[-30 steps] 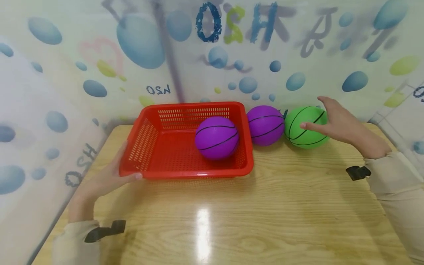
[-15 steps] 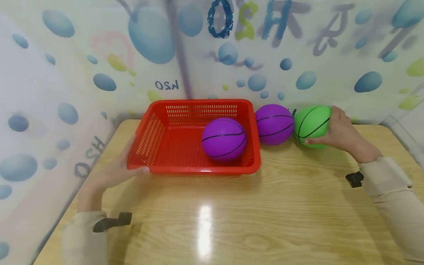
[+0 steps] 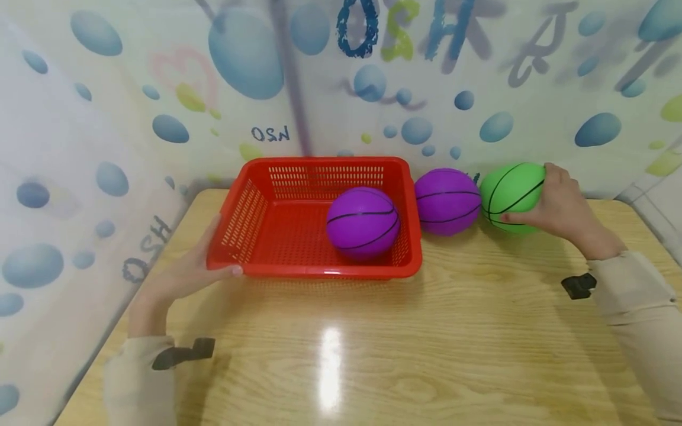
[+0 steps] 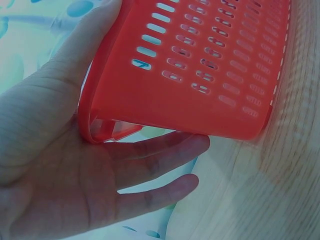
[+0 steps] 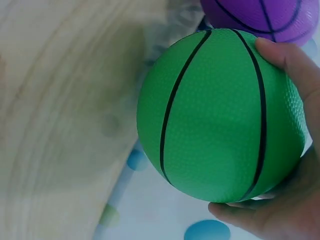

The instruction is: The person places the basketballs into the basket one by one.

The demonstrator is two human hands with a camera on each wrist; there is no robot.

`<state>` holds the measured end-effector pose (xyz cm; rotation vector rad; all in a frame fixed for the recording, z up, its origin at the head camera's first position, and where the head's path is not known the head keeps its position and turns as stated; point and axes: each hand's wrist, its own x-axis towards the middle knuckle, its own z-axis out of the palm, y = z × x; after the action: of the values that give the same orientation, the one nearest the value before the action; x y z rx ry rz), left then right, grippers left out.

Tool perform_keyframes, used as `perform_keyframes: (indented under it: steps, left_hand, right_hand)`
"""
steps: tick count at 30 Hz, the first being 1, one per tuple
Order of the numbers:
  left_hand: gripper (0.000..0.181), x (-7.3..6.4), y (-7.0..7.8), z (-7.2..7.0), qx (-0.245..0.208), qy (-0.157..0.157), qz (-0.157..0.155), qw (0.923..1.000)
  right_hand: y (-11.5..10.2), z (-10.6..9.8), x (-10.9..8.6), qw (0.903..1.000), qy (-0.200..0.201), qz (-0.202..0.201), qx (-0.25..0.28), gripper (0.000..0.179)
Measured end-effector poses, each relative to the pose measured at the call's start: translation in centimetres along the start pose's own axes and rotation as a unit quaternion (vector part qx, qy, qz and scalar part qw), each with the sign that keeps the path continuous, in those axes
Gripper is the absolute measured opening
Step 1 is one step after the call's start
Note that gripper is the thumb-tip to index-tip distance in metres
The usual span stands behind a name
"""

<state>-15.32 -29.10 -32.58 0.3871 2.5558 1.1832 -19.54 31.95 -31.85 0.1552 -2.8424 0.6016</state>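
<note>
So, nearest first: the wooden table (image 3: 453, 331) is filling the lower part of the head view, with a light streak (image 3: 330, 367) running down bottom centre. At left, mid-height, the left hand (image 3: 183, 275) is holding the near-left corner of the red basket (image 3: 330, 271), thumb lying on the front rim, fingers reaching along the outer left end. Left wrist view is agreeing: two fingers are extending fairly straight past the corner, so I'm reading a light steadying hold, not a hard clamp. No real change there; basket is only drifting slightly in frame, along with the background. One purple ball (image 3: 363, 222) is sitting inside, toward the right end. Right side of frame is where things are changing: the right hand (image 3: 565, 204) is no longer hovering spread by the green ball (image 3: 506, 192), it's grasping it, thumb pressing the near side, fingers wrapping the right and far side. Ball is also showing a touch higher against its neighbour than half a second ago. My read: reaching is over, handling is starting, maybe a lift; can't tell whether it's clearing the table. Right of centre, the second purple ball (image 3: 446, 201) is resting outside the basket, between it and the green one; can't tell if they're touching. Spotted wall (image 3: 330, 118) is standing behind everything, across the top.
</note>
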Motion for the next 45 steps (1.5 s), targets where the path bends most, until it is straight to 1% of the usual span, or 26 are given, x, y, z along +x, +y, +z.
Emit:
perform_keyframes:
  steps: [4, 8, 11, 15, 20, 24, 29, 35, 45]
  left_hand:
    - [0.107, 0.1, 0.0, 0.1, -0.001, 0.003, 0.007, 1.0000]
    - [0.107, 0.2, 0.0, 0.0, 0.001, 0.003, 0.013, 0.9999]
    - [0.107, 0.2, 0.0, 0.0, 0.006, 0.001, 0.012, 0.9999]
    - [0.106, 0.1, 0.0, 0.0, 0.011, -0.003, 0.002, 0.9999]
    - [0.106, 0.1, 0.3, 0.0, 0.010, -0.006, -0.005, 0.9999]
    - [0.105, 0.1, 0.4, 0.1, 0.001, -0.005, 0.000, 1.0000]
    - [0.105, 0.0, 0.5, 0.1, -0.012, 0.001, -0.007, 0.9999]
    - [0.105, -0.1, 0.5, 0.1, -0.010, 0.001, -0.007, 0.9999]
    - [0.104, -0.1, 0.4, 0.0, -0.009, 0.000, -0.019, 0.9998]
  right_hand:
    - [-0.3, -1.3, 0.2, 0.9997, 0.014, 0.016, 0.009, 0.108]
    - [-1.0, -2.8, 0.7, 0.9992, 0.033, 0.020, 0.014, 0.111]
    - [-1.7, -3.8, 1.1, 0.9982, 0.055, 0.009, 0.022, 0.109]
    - [-2.8, -4.8, 1.6, 0.9970, 0.071, 0.003, 0.031, 0.110]
    - [-4.6, -5.7, 2.1, 0.9955, 0.079, -0.012, 0.051, 0.108]
    - [-6.6, -6.3, 2.4, 0.9942, 0.082, -0.035, 0.061, 0.108]
    - [-9.0, -6.5, 2.9, 0.9938, 0.071, -0.045, 0.074, 0.107]
    - [-11.3, -6.1, 3.4, 0.9922, 0.049, -0.055, 0.101, 0.108]
    - [-15.6, -5.0, 3.9, 0.9900, 0.031, -0.095, 0.099, 0.115]
